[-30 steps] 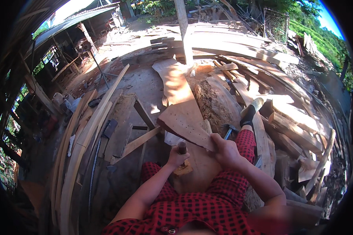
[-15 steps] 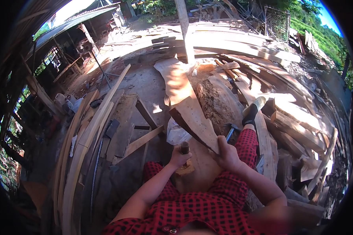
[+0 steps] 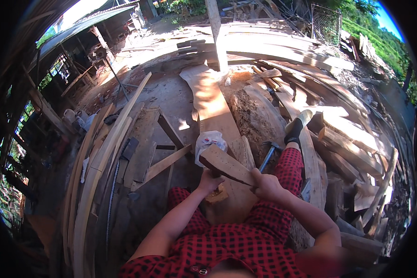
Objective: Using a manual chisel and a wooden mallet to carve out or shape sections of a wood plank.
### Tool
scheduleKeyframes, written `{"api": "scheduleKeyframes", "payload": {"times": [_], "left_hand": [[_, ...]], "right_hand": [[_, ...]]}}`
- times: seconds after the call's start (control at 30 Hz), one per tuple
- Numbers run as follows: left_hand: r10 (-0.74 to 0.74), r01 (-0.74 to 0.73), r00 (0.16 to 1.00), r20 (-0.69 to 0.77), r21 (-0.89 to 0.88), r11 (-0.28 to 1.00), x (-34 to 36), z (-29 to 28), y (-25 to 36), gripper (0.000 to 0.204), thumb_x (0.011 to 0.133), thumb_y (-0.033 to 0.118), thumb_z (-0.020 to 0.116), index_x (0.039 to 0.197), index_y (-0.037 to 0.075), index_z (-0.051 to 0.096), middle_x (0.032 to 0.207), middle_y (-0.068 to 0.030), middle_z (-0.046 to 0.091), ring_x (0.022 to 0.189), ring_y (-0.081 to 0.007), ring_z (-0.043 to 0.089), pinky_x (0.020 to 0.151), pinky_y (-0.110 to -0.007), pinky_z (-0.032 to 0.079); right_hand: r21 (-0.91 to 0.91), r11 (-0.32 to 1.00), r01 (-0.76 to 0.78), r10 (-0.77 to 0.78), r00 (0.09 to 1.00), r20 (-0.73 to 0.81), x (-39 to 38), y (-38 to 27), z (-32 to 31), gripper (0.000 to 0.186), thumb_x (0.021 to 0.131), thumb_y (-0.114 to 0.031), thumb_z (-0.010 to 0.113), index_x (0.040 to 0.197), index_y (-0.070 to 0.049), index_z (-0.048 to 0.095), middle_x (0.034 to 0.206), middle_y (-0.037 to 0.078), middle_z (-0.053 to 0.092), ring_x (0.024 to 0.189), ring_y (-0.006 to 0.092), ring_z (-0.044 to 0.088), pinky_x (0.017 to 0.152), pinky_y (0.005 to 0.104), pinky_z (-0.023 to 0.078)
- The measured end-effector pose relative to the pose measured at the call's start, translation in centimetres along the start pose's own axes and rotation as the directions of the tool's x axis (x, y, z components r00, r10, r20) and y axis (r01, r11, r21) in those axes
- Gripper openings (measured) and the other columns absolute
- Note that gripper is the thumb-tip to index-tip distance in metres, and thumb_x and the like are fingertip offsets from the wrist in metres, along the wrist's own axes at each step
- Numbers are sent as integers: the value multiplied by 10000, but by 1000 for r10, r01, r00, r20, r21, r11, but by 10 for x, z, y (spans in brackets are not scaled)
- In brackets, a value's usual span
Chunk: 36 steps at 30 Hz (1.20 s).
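Observation:
My right hand [image 3: 267, 186] grips the near right end of a short tapered wooden board [image 3: 230, 165], which has small dark holes in its pale face. My left hand [image 3: 209, 181] is closed beside the board's dark edge, below its left end. A dark brown stub shows at the top of that fist, mostly hidden now by the board. Behind the board sits a white plastic bag [image 3: 210, 140]. A long plank [image 3: 214, 107] runs away from between my legs, and a hammer [image 3: 269, 156] lies by my right leg.
Long timber strips [image 3: 107, 160] lean at the left, alongside a wooden frame [image 3: 164, 167]. Stacked offcuts [image 3: 354, 153] crowd the right, past my outstretched foot [image 3: 299, 125]. A wooden post [image 3: 217, 39] stands ahead, with sunlit boards [image 3: 282, 48] behind it.
My right hand has swung the board, tilting its far end down and nearer, over my left fist. More of the white bag and the long plank shows. My left hand has shifted slightly left.

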<state>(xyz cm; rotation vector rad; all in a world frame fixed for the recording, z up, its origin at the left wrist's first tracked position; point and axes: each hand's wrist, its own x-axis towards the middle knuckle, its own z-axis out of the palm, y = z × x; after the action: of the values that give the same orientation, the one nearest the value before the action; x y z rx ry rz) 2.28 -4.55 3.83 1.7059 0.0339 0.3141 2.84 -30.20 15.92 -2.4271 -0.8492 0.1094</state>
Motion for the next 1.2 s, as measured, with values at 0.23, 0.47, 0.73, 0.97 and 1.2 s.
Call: {"api": "scheduleKeyframes", "payload": {"times": [0.23, 0.47, 0.73, 0.97, 1.2], "left_hand": [[-165, 152, 978, 131, 99, 983, 5, -10, -1, 175, 668, 128, 708, 733, 17, 589, 691, -14, 603, 664, -111, 585, 639, -300, 484], [-215, 198, 971, 106, 149, 969, 7, -12, -11, 173, 667, 132, 706, 725, 26, 582, 694, -16, 599, 656, -107, 575, 629, -294, 476], [-148, 120, 976, 160, 173, 978, -1, -7, -15, 257, 666, 129, 699, 878, 9, 616, 821, -74, 650, 781, -153, 625, 742, -317, 489], [-209, 201, 960, 187, 61, 978, 16, -14, 4, 156, 681, 62, 702, 772, 49, 577, 696, 0, 575, 614, -91, 559, 561, -262, 464], [-194, 200, 976, 97, -61, 978, 2, -65, 5, 144, 743, 27, 687, 794, 64, 558, 750, -30, 619, 689, -122, 635, 601, -265, 534]], "right_hand": [[339, 940, 45, 86, 928, -362, -1, -20, 1, 457, 764, -211, 695, 1062, -51, 387, 768, 230, 595, 748, 433, 602, 643, 498, 465], [63, 998, -28, 30, 999, -27, -4, -3, -9, 454, 759, -217, 699, 1080, -63, 417, 758, 218, 604, 749, 421, 608, 624, 492, 465], [105, 993, -48, 53, 997, -52, -18, 9, 9, 449, 749, -201, 686, 1053, -64, 385, 771, 226, 595, 776, 434, 601, 649, 499, 461], [739, 659, -143, 279, 958, -63, -8, 21, 37, 317, 755, -90, 696, 969, -23, 471, 704, 47, 524, 570, 128, 548, 447, 270, 440], [802, 268, -534, 351, 829, 435, -13, 12, 149, 255, 753, -35, 695, 912, -13, 497, 710, 62, 565, 577, 136, 560, 452, 279, 444]]}}
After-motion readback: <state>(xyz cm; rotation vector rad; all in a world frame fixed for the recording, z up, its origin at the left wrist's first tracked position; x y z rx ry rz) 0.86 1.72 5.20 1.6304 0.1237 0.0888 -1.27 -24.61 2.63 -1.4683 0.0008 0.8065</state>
